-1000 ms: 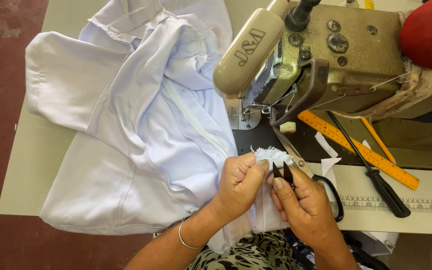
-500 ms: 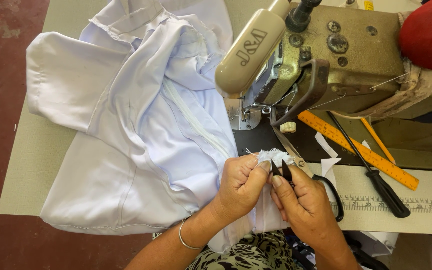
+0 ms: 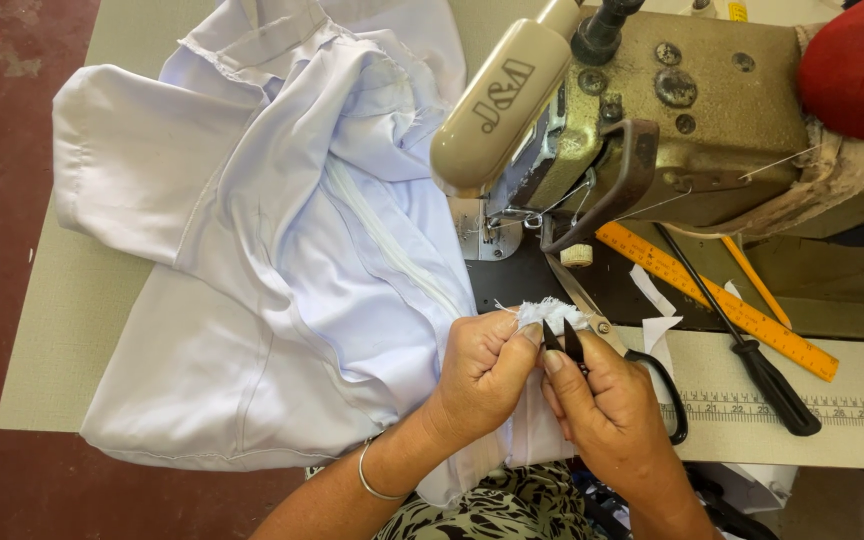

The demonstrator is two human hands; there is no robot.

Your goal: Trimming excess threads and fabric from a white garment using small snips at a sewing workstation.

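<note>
A pale lilac-white garment [image 3: 282,260] with a zip lies spread over the sewing table [image 3: 72,330] left of the machine. My left hand [image 3: 482,375] pinches a frayed edge of this cloth [image 3: 544,312] just in front of the machine. My right hand [image 3: 607,405] holds small black thread snips [image 3: 562,340], whose two tips point up at the frayed edge. The hands touch each other at the fingertips. A thin bangle sits on my left wrist.
An old olive-green sewing machine [image 3: 692,110] fills the upper right, with a red object [image 3: 857,65] on top. Beside my right hand lie black-handled scissors [image 3: 642,365], an orange ruler [image 3: 717,300], a black screwdriver [image 3: 752,350] and paper scraps. Red floor lies at left.
The frayed cloth edge has been bunched slightly tighter between my fingers and the snips' tips have come closer to it. The garment has not moved.
</note>
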